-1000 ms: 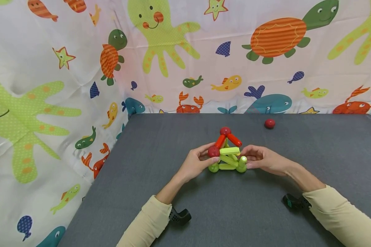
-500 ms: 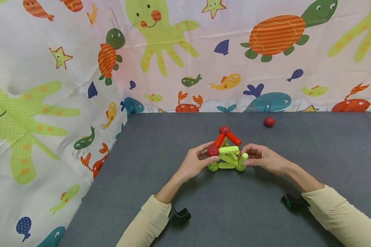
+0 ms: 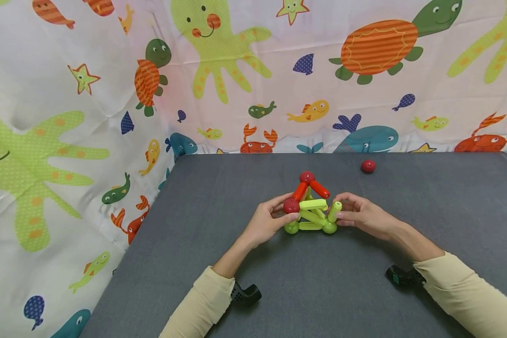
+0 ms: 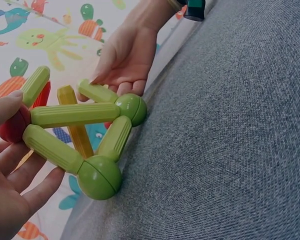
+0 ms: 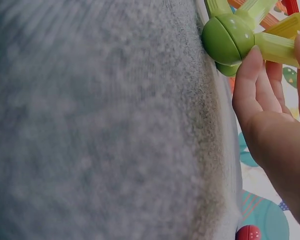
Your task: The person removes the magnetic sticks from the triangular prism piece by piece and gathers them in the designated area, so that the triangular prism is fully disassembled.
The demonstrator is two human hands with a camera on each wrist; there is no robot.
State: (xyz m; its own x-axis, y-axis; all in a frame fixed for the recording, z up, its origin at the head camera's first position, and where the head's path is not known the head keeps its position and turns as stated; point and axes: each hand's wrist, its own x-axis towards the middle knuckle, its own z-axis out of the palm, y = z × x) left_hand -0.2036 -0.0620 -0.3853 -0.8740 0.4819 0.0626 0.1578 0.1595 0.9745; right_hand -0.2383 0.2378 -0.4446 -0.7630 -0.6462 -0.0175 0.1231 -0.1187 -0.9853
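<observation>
A frame of ball joints and rods stands on the table in the head view. My left hand (image 3: 265, 221) grips its red ball (image 3: 291, 206) between thumb and fingers. On the other side, my right hand (image 3: 365, 217) pinches a light green rod (image 3: 334, 212), which slants up from the right green ball (image 3: 330, 227). That rod's upper end is free. Another green ball (image 4: 99, 177) sits at the lower left corner. Red rods (image 3: 319, 189) meet at a red ball (image 3: 307, 177) on top. A yellow rod (image 4: 79, 130) shows behind the green ones in the left wrist view.
A loose red ball (image 3: 368, 166) lies near the far edge of the grey table (image 3: 219, 188). Behind and to the left hangs a cloth (image 3: 236, 47) printed with sea animals. Each wrist wears a black device (image 3: 246, 295).
My right hand has tilted the light green rod outward to the right and moved slightly with it. The left hand keeps its grip on the red ball and stays nearly still.
</observation>
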